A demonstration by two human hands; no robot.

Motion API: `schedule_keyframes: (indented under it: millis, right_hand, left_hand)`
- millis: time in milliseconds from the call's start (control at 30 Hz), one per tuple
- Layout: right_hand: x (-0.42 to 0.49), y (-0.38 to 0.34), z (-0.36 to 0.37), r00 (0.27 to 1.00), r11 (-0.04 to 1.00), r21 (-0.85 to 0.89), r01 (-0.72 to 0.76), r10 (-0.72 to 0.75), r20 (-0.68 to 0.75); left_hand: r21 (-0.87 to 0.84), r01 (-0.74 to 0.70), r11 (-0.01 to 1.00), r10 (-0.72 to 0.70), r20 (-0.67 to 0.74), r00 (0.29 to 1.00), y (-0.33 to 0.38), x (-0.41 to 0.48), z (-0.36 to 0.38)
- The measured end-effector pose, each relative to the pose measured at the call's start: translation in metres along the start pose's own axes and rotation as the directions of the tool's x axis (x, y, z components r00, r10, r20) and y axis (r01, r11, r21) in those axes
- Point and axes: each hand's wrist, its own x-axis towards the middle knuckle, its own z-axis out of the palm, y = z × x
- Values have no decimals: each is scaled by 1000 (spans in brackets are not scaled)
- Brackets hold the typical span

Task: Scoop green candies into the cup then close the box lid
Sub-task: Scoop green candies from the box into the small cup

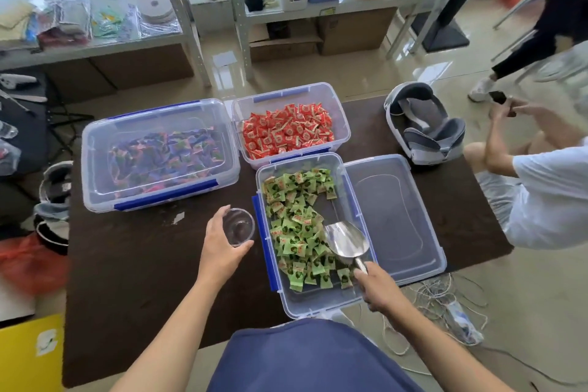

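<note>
From my feed, the dark table (pixel 127 280) filled most of the view, and on it the biggest thing was a lidded clear box of purple candies (pixel 159 154) at the far left. To its right sat an open box of red candies (pixel 288 124), and nearer me the open box (pixel 318 302) with the green candies (pixel 297 223) heaped along its left side. Its lid (pixel 394 216) lay flat on the table, touching the box's right wall. A grey headset (pixel 423 124) rested at the table's far right corner. My right hand (pixel 378 288) was closed around the handle of the metal scoop (pixel 346 240), whose bowl looked empty and rested among the candies near the box's right wall. My left hand (pixel 219 248) curled partly round the clear cup (pixel 238 226), fingers and thumb against its sides; the cup stood upright just left of the box, with nothing in it.
</note>
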Motion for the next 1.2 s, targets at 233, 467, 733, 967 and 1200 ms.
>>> schedule_keyframes:
  millis: [233,467,733,967,1200]
  right_hand:
    - [-9,23,7,985,975,149,-167,158,71]
    - [81,-26,29,999,994,110,-19,23,-35]
    - [119,-69,32,999,983,181,-23,18,29]
    - [116,-65,22,951,655,709,-262,52,304]
    - [137,-74,21,995,998,-55,18,-23,-95]
  left_hand:
    - [-32,18,999,-17,46,999,-9,8,-3]
    - [-7,14,1000,-13,71,997,-15,10,-1]
    - [3,-9,1000,9,63,998,-16,8,1]
    - [2,-31,1000,31,47,998,-17,5,1]
    - [-5,-43,999,43,27,999,-21,3,6]
